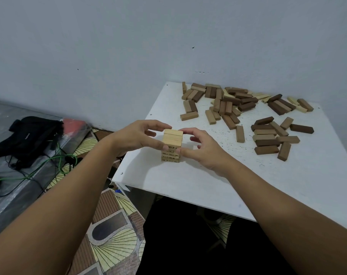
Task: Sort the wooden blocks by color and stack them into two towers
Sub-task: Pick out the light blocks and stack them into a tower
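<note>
both hands (137,136) (203,148) around, seemingly touching, pale block tower (172,144)

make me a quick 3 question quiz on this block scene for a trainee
1. True or false: the tower between the hands is built of pale blocks.
2. Where do the loose brown blocks lie? A) on the floor B) on the table, beyond and right of the tower C) on top of the tower
3. Fill in: the left hand and right hand touch the tower from ____ sides.

Key:
1. True
2. B
3. opposite
</note>
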Tool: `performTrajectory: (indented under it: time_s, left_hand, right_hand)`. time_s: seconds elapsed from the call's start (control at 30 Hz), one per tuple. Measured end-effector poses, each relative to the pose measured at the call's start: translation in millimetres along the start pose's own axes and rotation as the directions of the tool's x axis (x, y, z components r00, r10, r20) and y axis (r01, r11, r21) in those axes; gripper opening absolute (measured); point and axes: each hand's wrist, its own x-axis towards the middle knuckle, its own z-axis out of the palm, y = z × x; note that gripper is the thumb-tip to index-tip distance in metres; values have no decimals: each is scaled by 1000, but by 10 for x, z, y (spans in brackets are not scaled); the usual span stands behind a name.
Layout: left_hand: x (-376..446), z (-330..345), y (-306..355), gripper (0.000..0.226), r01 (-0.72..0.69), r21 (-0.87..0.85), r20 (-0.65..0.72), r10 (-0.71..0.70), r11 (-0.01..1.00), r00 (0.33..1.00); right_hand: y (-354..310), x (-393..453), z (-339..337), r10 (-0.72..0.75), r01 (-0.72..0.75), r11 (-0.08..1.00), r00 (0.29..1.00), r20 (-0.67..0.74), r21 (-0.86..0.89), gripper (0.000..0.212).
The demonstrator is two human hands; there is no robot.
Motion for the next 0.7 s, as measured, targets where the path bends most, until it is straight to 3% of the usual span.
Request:
performTrajectory:
  time_s: [0.2,0.7]
  left_hand:
    - [50,-1,-30,51,-18,-39,10,19,999,1000]
    - [76,27,-62,47,-33,-23,26,33,999,999]
  right_hand:
    - [0,10,12,1,-1,1000,1000,6,31,53]
    - [-21,6,12,-17,17,1000,1000,13,22,56]
